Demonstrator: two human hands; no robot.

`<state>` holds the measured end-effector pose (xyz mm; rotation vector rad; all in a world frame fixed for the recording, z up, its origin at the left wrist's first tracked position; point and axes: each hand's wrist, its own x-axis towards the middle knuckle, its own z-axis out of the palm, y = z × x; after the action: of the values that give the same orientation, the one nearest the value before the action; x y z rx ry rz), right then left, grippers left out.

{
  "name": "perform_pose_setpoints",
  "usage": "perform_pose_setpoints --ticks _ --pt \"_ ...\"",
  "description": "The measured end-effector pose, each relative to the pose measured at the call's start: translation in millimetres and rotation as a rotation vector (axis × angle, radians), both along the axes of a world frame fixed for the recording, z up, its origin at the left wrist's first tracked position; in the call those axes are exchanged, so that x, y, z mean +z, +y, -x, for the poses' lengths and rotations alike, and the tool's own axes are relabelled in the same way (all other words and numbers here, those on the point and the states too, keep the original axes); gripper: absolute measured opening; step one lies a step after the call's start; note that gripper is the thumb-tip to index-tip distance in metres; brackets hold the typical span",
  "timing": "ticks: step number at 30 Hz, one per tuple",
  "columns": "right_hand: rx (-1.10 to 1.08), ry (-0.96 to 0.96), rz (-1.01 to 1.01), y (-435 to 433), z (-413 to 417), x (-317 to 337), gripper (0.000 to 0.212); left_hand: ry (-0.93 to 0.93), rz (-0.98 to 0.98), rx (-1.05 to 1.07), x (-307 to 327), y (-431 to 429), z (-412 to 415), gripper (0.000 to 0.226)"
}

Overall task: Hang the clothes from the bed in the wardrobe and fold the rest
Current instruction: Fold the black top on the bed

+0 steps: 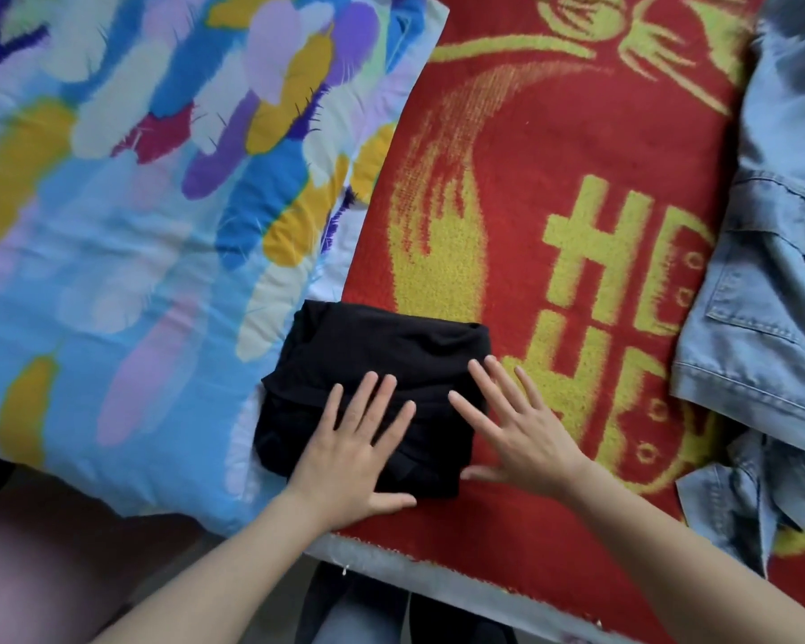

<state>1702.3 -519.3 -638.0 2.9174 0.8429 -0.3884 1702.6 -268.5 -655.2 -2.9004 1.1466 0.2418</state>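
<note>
The folded black top [382, 346] lies on the red blanket [530, 225] near the bed's [438, 564] edge, and the left hand [354, 453] and right hand [521, 429], both flat and holding nothing, should press evenly to smooth it.

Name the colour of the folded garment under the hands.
The folded garment is black; head view.

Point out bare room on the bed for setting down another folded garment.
Free: the red blanket between the folded black garment and the denim jacket. The feather-print quilt on the left is bare. Crowded: the right edge.
</note>
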Motion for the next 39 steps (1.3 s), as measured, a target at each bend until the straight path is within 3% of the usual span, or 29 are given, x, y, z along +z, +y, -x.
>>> perform_pose_setpoints --ticks 2,7,10,13,20,24,27,30,33,36,39 --pt "-0.001 -0.016 -0.021 1 -14 3 0.084 0.069 -0.068 0.033 -5 -5 -1 0.118" --pt "0.507 -0.06 0.135 -1 -22 -4 0.079 0.14 -0.091 0.084 -19 0 -1 0.117" --pt "0.505 -0.063 0.186 10 -29 -8 0.089 0.137 -0.062 0.091 -25 3 1 0.115" --pt "0.596 -0.135 0.196 14 -54 -12 0.085 0.13 -0.066 0.096 -24 3 -1 0.116" --pt "0.533 0.001 0.096 26 -54 -9 0.047 0.11 -0.05 0.075 -17 3 -3 0.118" --pt "0.473 0.177 0.037 30 -69 27 0.052 0.09 0.033 0.117 -7 1 1 0.112" --pt "0.449 0.299 0.076 22 -71 58 0.061 0.027 0.228 0.213 0 -13 15 0.093" --pt "0.432 0.274 0.033 11 -73 93 0.065 -0.019 0.458 0.401 11 -39 32 0.081" --pt "0.466 0.231 0.049 5 -76 130 0.066 -0.079 0.547 0.57 31 -68 41 0.076" --pt "0.535 0.188 0.183 2 -79 180 0.069 -0.111 0.522 0.643 72 -90 48 0.097" --pt "0.505 0.168 0.243 10 -84 227 0.062 -0.161 0.615 0.707 121 -113 54 0.112"
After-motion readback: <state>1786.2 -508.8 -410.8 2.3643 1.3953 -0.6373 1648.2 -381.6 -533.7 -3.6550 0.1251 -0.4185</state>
